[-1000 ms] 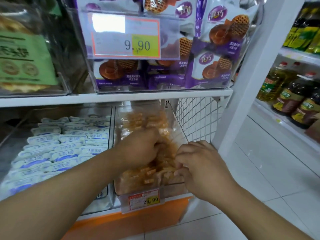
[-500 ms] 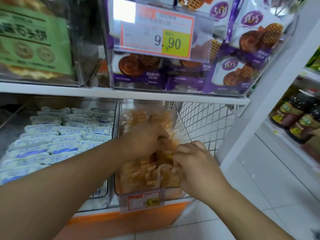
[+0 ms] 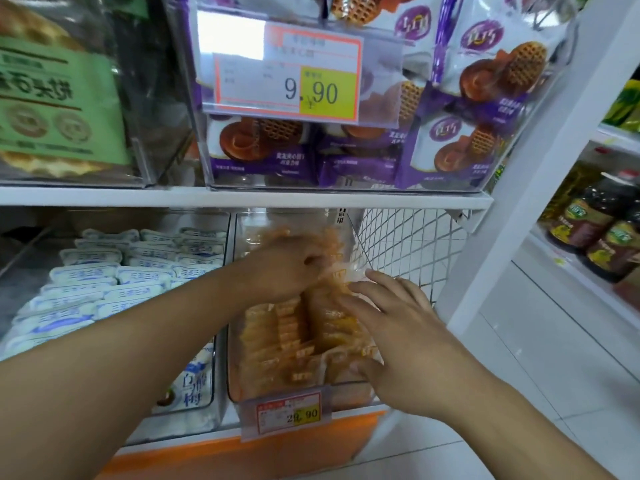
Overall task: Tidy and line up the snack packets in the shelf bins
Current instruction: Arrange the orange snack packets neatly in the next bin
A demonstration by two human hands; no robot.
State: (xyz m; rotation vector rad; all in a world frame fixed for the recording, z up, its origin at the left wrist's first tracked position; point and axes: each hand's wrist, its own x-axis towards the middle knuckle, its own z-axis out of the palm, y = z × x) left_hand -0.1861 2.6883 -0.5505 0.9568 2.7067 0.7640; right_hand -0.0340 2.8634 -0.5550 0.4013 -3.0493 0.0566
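Both hands are inside a clear plastic bin [image 3: 239,386] of small orange snack packets [image 3: 287,330] on the lower shelf. My left hand [image 3: 287,268] reaches in from the left and grips a bunch of orange packets near the bin's back. My right hand [image 3: 391,327] lies over the right side of the packets with its fingers spread and fairly straight, pressing on them. The packets at the front stand in rough rows. A 29.90 price tag [image 3: 289,415] hangs on the bin's front.
A bin of white-and-blue packets [image 3: 104,289] sits to the left. Purple waffle-snack bags [image 3: 467,140] fill the bin above, behind a 9.90 tag [image 3: 294,84]. A wire mesh panel [image 3: 412,251] closes the shelf's right side. Oil bottles [image 3: 595,230] stand on shelves at far right.
My right hand has uncurled from a grip at the bin's front to spread fingers laid over the packets. My left hand has moved further back in the bin. The camera has moved closer.
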